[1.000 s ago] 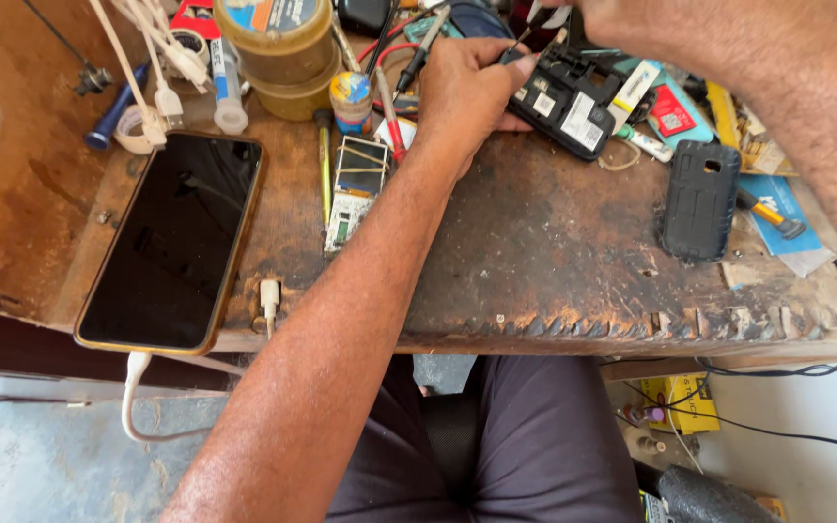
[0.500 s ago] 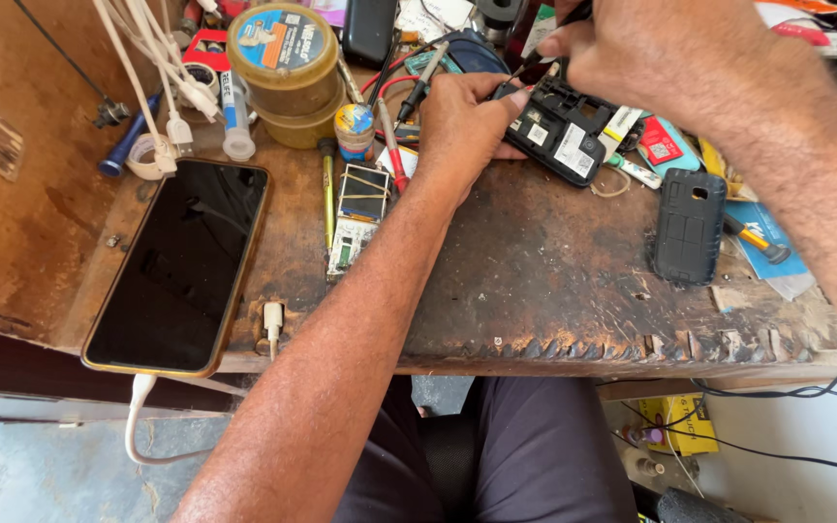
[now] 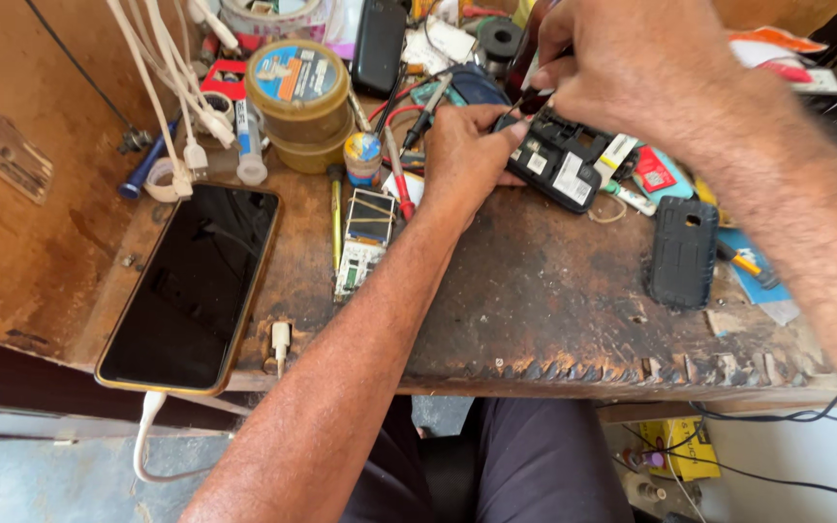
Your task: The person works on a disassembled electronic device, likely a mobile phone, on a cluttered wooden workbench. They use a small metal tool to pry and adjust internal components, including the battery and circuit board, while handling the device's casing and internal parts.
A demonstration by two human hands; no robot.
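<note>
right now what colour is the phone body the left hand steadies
Black, seen best in the head view: phone body under the left hand.

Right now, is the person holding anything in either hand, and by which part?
The left hand steadies the opened black phone by its left end. The right hand pinches a thin tool near its upper end, tip on the phone.

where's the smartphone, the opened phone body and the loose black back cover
smartphone (image 3: 191, 286), head view, middle of its dark screen
opened phone body (image 3: 564, 165), head view, its exposed inner frame
black back cover (image 3: 682, 252), head view, centre of its outer face
</note>
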